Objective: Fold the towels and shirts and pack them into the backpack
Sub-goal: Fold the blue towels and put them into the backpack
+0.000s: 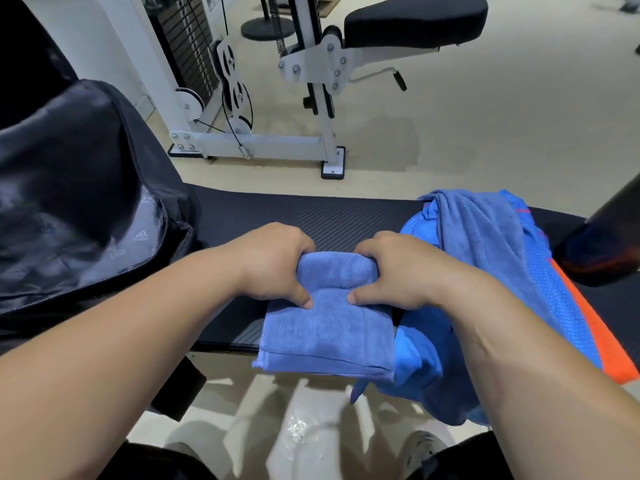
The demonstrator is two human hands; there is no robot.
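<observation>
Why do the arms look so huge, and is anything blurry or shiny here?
Head view: the wide-angle lens swells the forearms at the bottom edge and slightly bows the black bench; the folded blue towel between the left hand and right hand is sharp; the backpack at left is smeared, with pale glare on its glossy fabric.

My black padded bench [311, 216] carries a black backpack [86, 188], folded blue towel [325, 327], and blue-orange shirt pile [512, 271].
</observation>
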